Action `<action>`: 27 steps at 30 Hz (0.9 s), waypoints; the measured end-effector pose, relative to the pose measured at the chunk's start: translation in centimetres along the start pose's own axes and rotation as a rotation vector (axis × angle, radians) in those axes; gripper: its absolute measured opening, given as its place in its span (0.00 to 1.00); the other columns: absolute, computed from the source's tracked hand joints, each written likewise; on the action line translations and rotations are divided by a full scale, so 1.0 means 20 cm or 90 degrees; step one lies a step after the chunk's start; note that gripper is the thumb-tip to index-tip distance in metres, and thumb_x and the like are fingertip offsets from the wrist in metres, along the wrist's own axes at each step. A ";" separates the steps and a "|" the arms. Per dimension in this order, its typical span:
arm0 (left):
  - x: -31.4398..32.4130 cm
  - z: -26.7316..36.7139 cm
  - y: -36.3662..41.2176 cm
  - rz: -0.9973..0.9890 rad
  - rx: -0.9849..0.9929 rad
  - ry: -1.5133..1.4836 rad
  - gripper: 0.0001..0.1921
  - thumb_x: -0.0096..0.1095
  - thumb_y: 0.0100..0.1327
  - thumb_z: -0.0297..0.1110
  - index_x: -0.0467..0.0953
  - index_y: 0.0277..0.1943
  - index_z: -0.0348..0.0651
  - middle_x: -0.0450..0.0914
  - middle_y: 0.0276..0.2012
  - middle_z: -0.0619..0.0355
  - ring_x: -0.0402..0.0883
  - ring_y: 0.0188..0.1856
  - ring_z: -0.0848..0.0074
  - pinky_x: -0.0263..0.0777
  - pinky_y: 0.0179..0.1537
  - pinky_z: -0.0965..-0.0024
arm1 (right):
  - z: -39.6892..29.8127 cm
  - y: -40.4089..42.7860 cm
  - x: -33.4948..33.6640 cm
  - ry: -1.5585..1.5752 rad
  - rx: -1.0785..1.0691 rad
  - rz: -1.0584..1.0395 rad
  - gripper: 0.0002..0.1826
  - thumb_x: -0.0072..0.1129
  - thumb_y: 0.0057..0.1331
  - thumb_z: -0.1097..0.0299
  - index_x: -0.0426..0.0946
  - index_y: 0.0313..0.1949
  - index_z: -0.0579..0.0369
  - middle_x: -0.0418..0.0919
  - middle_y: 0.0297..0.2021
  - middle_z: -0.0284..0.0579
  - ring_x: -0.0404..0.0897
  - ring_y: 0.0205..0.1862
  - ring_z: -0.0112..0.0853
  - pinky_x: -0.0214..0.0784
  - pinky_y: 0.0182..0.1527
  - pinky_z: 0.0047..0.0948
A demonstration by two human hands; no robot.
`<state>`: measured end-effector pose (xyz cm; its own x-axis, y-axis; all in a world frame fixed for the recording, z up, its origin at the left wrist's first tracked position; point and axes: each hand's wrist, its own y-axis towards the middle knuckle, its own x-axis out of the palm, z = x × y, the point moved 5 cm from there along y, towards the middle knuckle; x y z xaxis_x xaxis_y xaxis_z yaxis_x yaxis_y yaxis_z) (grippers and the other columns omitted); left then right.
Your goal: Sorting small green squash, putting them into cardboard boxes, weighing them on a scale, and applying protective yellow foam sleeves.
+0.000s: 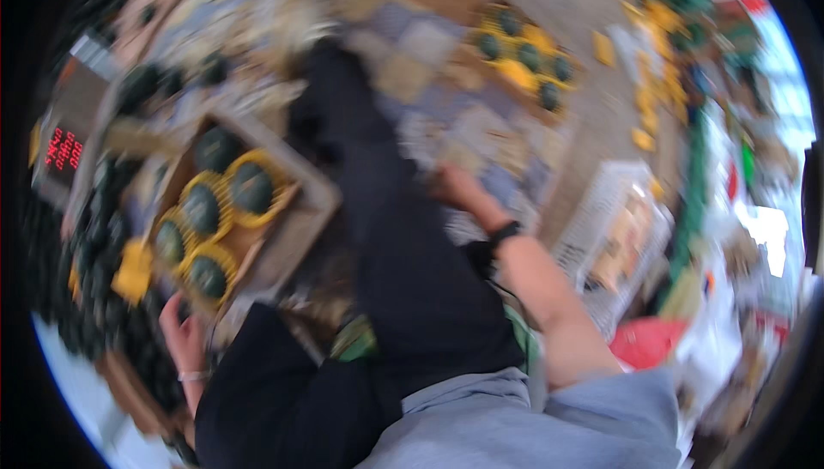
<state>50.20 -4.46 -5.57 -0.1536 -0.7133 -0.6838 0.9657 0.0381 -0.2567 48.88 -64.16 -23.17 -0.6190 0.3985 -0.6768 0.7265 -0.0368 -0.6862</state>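
Note:
My left hand (183, 334) is beside the near corner of a cardboard box (257, 269) at the left, close to a heap of dark green round fruit (116, 256); blur hides whether it grips one. In the box lie several dark green fruits (201, 208), most in yellow foam nets (248, 159). The box stands on the platform of a scale with a red lit display (62, 149). My right hand (454, 186) reaches down beside my dark-trousered leg, over mixed foam nets and paper on the floor. Its fingers are blurred, and what they touch cannot be told.
A second cardboard box with netted fruit (528, 57) stands at the upper right. Yellow foam nets (650, 96) lie scattered beyond it. At the right are a white printed carton (605, 250), a red bag (647, 342) and white plastic bags (708, 327). Loose fruit lies near the scale.

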 end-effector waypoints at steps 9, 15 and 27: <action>-0.17 -0.70 -0.32 0.167 -0.208 0.276 0.16 0.64 0.52 0.35 0.74 0.45 0.42 0.76 0.39 0.44 0.75 0.44 0.53 0.71 0.47 0.58 | 0.15 -0.37 -0.54 0.383 0.002 0.044 0.21 0.51 0.63 0.77 0.66 0.57 0.60 0.80 0.40 0.46 0.79 0.37 0.28 0.71 0.39 0.24; -0.19 -0.78 0.51 0.258 -0.138 0.379 0.22 0.59 0.55 0.37 0.71 0.55 0.54 0.75 0.44 0.38 0.73 0.49 0.45 0.69 0.51 0.50 | -0.31 -0.80 -1.04 0.386 -0.040 0.300 0.17 0.52 0.66 0.72 0.69 0.55 0.60 0.79 0.40 0.43 0.78 0.40 0.25 0.72 0.42 0.23; -0.26 -0.54 0.48 0.350 0.042 -0.166 0.15 0.55 0.63 0.30 0.69 0.51 0.37 0.74 0.48 0.54 0.74 0.49 0.72 0.66 0.53 0.69 | -1.80 -0.56 -0.64 0.246 -0.412 0.085 0.20 0.58 0.61 0.74 0.72 0.53 0.63 0.76 0.50 0.55 0.78 0.49 0.36 0.71 0.52 0.30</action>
<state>57.96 7.23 -11.76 0.4196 -0.7492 -0.5125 0.9010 0.4123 0.1349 59.38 -35.80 2.79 -0.4521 0.7249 -0.5198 0.8913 0.3900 -0.2313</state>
